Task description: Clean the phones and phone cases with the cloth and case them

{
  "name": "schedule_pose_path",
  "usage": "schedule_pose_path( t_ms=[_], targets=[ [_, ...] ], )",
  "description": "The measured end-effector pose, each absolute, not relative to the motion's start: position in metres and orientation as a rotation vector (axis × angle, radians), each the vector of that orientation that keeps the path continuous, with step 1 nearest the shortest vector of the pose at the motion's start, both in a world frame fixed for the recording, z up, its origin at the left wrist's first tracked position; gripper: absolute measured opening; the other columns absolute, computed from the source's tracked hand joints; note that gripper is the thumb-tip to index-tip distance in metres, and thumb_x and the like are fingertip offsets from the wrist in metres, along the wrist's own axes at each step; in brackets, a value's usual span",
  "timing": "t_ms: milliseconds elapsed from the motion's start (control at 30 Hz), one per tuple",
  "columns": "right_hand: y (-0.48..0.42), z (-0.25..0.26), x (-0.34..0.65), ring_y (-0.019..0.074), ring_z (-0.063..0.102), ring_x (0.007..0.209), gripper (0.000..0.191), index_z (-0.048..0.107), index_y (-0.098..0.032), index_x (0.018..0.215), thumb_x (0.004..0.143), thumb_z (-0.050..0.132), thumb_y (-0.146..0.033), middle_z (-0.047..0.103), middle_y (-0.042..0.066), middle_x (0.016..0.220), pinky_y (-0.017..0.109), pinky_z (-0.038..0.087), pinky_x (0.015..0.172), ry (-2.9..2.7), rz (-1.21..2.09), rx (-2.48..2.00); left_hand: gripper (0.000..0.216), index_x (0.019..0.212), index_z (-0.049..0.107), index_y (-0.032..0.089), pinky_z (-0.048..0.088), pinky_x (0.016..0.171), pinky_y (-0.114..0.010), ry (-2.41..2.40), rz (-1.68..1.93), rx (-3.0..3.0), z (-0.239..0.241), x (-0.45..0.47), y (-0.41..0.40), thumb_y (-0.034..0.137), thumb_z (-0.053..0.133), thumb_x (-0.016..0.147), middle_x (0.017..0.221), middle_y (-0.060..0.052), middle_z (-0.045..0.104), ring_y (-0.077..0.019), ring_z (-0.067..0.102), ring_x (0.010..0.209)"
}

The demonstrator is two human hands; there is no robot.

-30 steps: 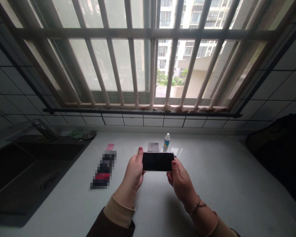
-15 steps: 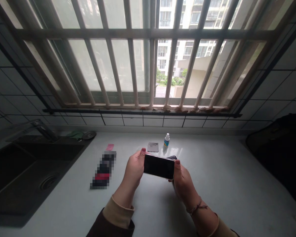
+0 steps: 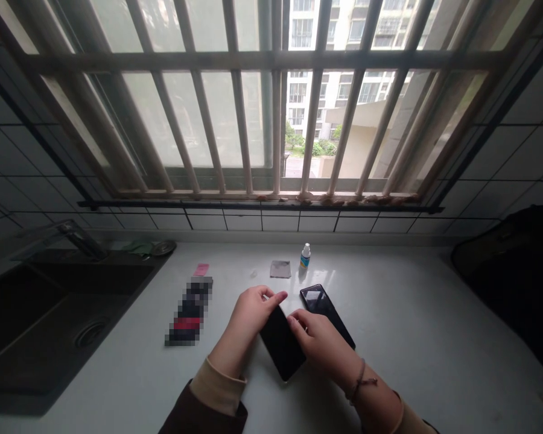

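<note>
Between my hands a phone [image 3: 281, 346] with a dark screen is tilted, its upper end away from me. My left hand [image 3: 252, 310] grips its upper left part, thumb across the top end. My right hand [image 3: 317, 336] pinches the phone's right edge with curled fingers. Beyond my right hand a second black phone [image 3: 326, 310] lies flat on the counter, partly covered by that hand. Past the phones stand a small white and blue bottle [image 3: 304, 257] and a flat grey square cloth [image 3: 280, 269].
A pink slip [image 3: 201, 269] and a blurred-out dark item [image 3: 187, 313] lie on the white counter [image 3: 411, 313] to the left. Further left is a dark sink [image 3: 31, 313] with a faucet [image 3: 79, 238]. A black bag-like object [image 3: 516, 271] stands right. A barred window [image 3: 262, 120] is ahead.
The held phone has turned from sideways to lengthwise and come lower. My right hand has shifted left and down along its edge, uncovering more of the second phone.
</note>
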State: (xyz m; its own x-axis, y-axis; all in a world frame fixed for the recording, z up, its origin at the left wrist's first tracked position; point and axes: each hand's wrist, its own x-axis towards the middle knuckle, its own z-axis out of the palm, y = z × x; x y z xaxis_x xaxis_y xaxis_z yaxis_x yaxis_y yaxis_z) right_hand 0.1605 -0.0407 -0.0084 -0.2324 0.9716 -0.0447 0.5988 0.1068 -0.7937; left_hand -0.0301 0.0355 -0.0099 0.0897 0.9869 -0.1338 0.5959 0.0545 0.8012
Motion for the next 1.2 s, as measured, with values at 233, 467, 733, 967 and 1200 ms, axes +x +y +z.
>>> schedule_pose_path(
  t_ms=[233, 467, 733, 967, 1200],
  targets=[
    [-0.039, -0.020, 0.156, 0.0174, 0.057, 0.068, 0.035, 0.060, -0.021, 0.075, 0.105, 0.052, -0.038, 0.066, 0.001, 0.073, 0.028, 0.033, 0.062, -1.876, 1.068, -1.547, 0.060, 0.090, 0.073, 0.020, 0.037, 0.060, -0.028, 1.610, 0.819, 1.606, -0.013, -0.027, 0.035, 0.079, 0.059, 0.088, 0.070, -0.003, 0.069, -0.0218, 0.063, 0.065],
    [-0.032, -0.031, 0.153, 0.0201, 0.064, 0.075, 0.033, 0.061, -0.020, 0.079, 0.108, 0.049, -0.032, 0.070, 0.005, 0.079, 0.028, 0.037, 0.066, -1.760, 0.972, -1.723, 0.042, 0.130, 0.066, 0.017, 0.050, 0.093, -0.032, 1.708, 0.681, 1.755, -0.016, -0.016, 0.027, 0.038, 0.069, 0.094, 0.128, -0.015, 0.073, -0.0260, 0.070, 0.109],
    [-0.039, -0.036, 0.144, 0.0229, 0.072, 0.085, 0.019, 0.067, -0.016, 0.117, 0.100, 0.059, -0.018, 0.076, 0.007, 0.091, 0.029, 0.044, 0.074, -1.762, 0.886, -1.746, 0.043, 0.140, 0.064, 0.008, 0.043, 0.110, -0.033, 1.865, 0.571, 1.822, -0.022, -0.013, 0.026, 0.015, 0.060, 0.098, 0.137, -0.021, 0.064, -0.0299, 0.062, 0.130],
    [-0.044, -0.031, 0.141, 0.0231, 0.070, 0.081, 0.022, 0.069, -0.017, 0.118, 0.097, 0.065, -0.022, 0.073, 0.005, 0.088, 0.030, 0.047, 0.073, -1.801, 0.859, -1.690, 0.042, 0.140, 0.064, 0.010, 0.046, 0.104, -0.030, 1.921, 0.545, 1.824, -0.020, -0.014, 0.026, 0.018, 0.058, 0.100, 0.140, -0.021, 0.060, -0.0281, 0.067, 0.123],
    [-0.051, -0.023, 0.134, 0.0357, 0.064, 0.128, 0.115, 0.049, -0.012, 0.154, 0.055, 0.104, -0.029, 0.063, 0.018, 0.139, 0.039, 0.050, 0.109, -1.874, 0.955, -1.699, 0.040, 0.136, 0.067, 0.012, 0.047, 0.102, -0.030, 1.942, 0.525, 1.829, -0.023, -0.015, 0.028, 0.018, 0.061, 0.098, 0.136, -0.019, 0.063, -0.0275, 0.067, 0.120]
  ],
)
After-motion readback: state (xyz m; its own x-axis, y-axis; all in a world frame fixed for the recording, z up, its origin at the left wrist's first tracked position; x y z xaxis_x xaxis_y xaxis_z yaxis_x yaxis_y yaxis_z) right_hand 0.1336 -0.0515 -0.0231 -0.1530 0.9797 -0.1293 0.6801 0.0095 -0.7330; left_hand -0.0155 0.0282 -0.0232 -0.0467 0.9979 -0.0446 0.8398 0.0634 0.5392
